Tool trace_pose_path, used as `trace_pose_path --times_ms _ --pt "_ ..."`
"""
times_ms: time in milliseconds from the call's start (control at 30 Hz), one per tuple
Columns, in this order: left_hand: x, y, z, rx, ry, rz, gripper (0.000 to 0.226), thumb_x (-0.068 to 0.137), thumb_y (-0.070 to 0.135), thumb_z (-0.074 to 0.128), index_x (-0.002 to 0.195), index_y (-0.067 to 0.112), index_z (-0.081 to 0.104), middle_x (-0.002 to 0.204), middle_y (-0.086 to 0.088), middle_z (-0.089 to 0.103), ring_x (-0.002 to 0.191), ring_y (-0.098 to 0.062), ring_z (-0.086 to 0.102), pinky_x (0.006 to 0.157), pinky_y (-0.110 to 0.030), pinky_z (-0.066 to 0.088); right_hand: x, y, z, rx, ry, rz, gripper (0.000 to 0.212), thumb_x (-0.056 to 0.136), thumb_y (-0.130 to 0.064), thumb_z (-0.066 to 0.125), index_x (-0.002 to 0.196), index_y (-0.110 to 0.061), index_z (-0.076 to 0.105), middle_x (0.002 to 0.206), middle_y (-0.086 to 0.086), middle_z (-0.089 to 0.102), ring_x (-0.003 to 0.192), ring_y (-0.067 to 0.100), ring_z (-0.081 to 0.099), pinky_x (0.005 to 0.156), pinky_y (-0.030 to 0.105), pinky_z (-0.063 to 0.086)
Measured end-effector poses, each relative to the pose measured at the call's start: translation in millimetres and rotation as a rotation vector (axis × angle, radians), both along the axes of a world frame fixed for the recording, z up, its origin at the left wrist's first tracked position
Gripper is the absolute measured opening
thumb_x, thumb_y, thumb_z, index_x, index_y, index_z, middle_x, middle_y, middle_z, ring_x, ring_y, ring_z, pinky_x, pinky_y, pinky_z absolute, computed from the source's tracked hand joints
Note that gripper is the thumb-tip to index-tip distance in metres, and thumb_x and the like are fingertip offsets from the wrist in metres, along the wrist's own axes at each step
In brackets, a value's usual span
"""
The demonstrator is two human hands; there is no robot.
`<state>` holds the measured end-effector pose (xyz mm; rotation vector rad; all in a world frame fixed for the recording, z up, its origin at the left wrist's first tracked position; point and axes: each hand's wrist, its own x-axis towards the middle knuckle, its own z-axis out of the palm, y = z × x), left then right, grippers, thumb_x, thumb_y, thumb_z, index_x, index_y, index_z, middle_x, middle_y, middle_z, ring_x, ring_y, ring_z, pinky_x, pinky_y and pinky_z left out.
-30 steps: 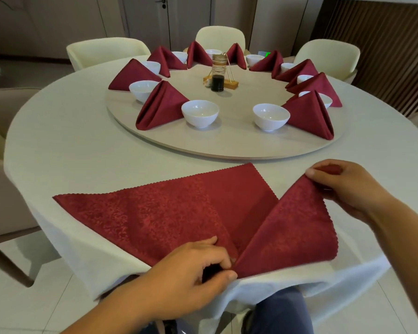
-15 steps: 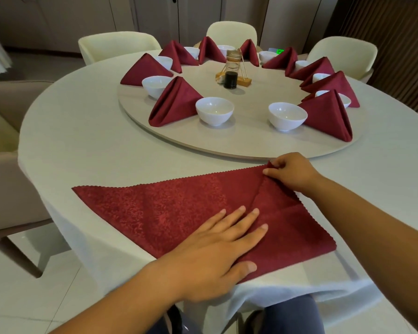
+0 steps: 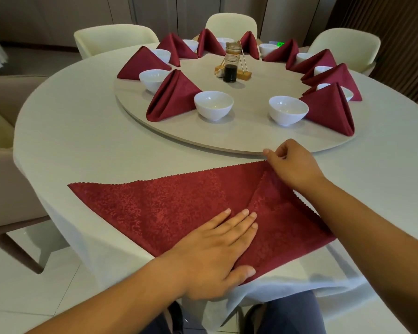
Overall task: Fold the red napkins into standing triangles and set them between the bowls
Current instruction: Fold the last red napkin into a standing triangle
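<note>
A red napkin (image 3: 169,203) lies flat on the white tablecloth near the front edge, its right part folded over toward the middle. My left hand (image 3: 217,251) presses flat on the napkin's lower middle, fingers straight. My right hand (image 3: 292,165) rests with curled fingers at the napkin's far corner, where the folded flap ends. Several folded red triangles, such as one (image 3: 171,97) at the left and one (image 3: 331,109) at the right, stand between white bowls (image 3: 213,104) (image 3: 288,110) on the round turntable (image 3: 246,136).
A dark sauce bottle on a wooden holder (image 3: 231,68) stands at the turntable's centre. Cream chairs (image 3: 111,39) (image 3: 345,44) ring the far side of the table. A beige chair (image 3: 0,145) is at the left. My knees show below the table edge.
My right hand carried the napkin's right flap over and laid it down at the far corner. My left hand went from pinching the lower edge to pressing flat on the cloth.
</note>
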<state>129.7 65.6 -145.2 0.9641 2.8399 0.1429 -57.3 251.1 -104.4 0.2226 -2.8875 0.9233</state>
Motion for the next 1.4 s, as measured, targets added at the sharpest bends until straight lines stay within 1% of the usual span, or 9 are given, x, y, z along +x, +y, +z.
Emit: trace_pose_path --times_ms 100,200,367,567,833,1067,1200,1300,1400 --pt "0 0 -1 -0.007 0.021 0.005 0.073 0.108 0.054 0.019 0.162 0.011 -0.006 0.168 -0.004 -0.02 0.151 -0.01 -0.028 0.122 -0.035 -0.018 67 3 -2 0.125 0.213 0.204 0.033 0.095 -0.037 0.056 0.119 -0.015 0.06 0.119 0.005 0.064 0.114 0.026 0.055 0.095 0.039 0.045" --pt "0 1 -4 -0.013 0.029 0.016 0.074 0.108 0.054 0.019 0.162 0.009 -0.006 0.168 -0.005 -0.018 0.152 -0.011 -0.027 0.122 -0.035 -0.017 137 14 -37 0.268 0.198 0.334 0.045 0.092 -0.036 0.051 0.131 -0.016 0.061 0.14 0.005 0.059 0.133 0.027 0.052 0.11 0.043 0.042" --pt "1 2 -2 -0.034 0.035 0.025 0.074 0.108 0.056 0.018 0.162 0.013 -0.008 0.167 -0.002 -0.022 0.15 -0.008 -0.03 0.122 -0.034 -0.018 165 33 -69 0.501 0.139 0.262 0.057 0.096 -0.039 0.034 0.14 -0.011 0.058 0.148 0.007 0.052 0.138 0.026 0.048 0.114 0.041 0.025" --pt "3 3 2 -0.081 0.002 0.046 0.073 0.107 0.057 0.014 0.161 0.016 -0.015 0.166 0.001 -0.029 0.147 -0.005 -0.036 0.123 -0.035 -0.019 155 72 -57 0.507 -0.074 0.232 0.078 0.085 -0.058 -0.014 0.156 -0.028 -0.011 0.161 -0.015 -0.019 0.15 0.005 -0.021 0.121 0.028 -0.016" --pt "-1 -5 6 -0.03 -0.075 0.006 0.076 0.106 0.063 0.019 0.161 0.022 -0.014 0.164 0.007 -0.031 0.145 0.0 -0.037 0.123 -0.035 -0.019 153 80 -49 0.551 -0.147 0.241 0.075 0.08 -0.058 -0.024 0.15 -0.031 -0.026 0.16 -0.015 -0.028 0.148 0.005 -0.026 0.119 0.028 -0.019" --pt "15 -34 14 0.294 -0.145 -0.037 0.056 0.096 0.059 0.058 0.149 0.042 0.047 0.165 0.024 0.015 0.15 0.011 -0.004 0.122 -0.018 -0.005 150 82 -45 0.538 -0.152 0.253 0.083 0.082 -0.064 -0.018 0.158 -0.03 -0.012 0.162 -0.015 -0.021 0.151 0.007 -0.018 0.122 0.03 -0.013" --pt "28 -47 4 0.329 -0.071 -0.054 0.062 0.086 0.069 0.067 0.141 0.044 0.057 0.162 0.025 0.028 0.151 0.007 0.013 0.124 -0.029 0.014 146 80 -35 0.522 -0.144 0.242 0.063 0.102 -0.058 0.017 0.159 -0.032 0.012 0.168 -0.01 0.0 0.155 0.012 -0.002 0.124 0.034 -0.004" --pt "31 -50 -3 0.35 0.034 -0.059 0.048 0.09 0.06 0.068 0.135 0.041 0.063 0.157 0.021 0.04 0.149 0.003 0.026 0.12 -0.039 0.034 152 72 -36 0.432 0.087 0.263 0.045 0.101 -0.045 0.039 0.138 -0.027 0.057 0.156 0.001 0.041 0.146 0.028 0.035 0.12 0.049 0.025" --pt "31 -49 -5 0.391 0.095 -0.066 0.032 0.098 0.046 0.064 0.128 0.037 0.07 0.151 0.016 0.05 0.146 0.0 0.035 0.114 -0.04 0.043 165 61 -36 0.217 0.189 0.401 0.039 0.088 -0.052 0.052 0.112 -0.03 0.072 0.129 -0.009 0.063 0.119 0.016 0.058 0.098 0.041 0.047"
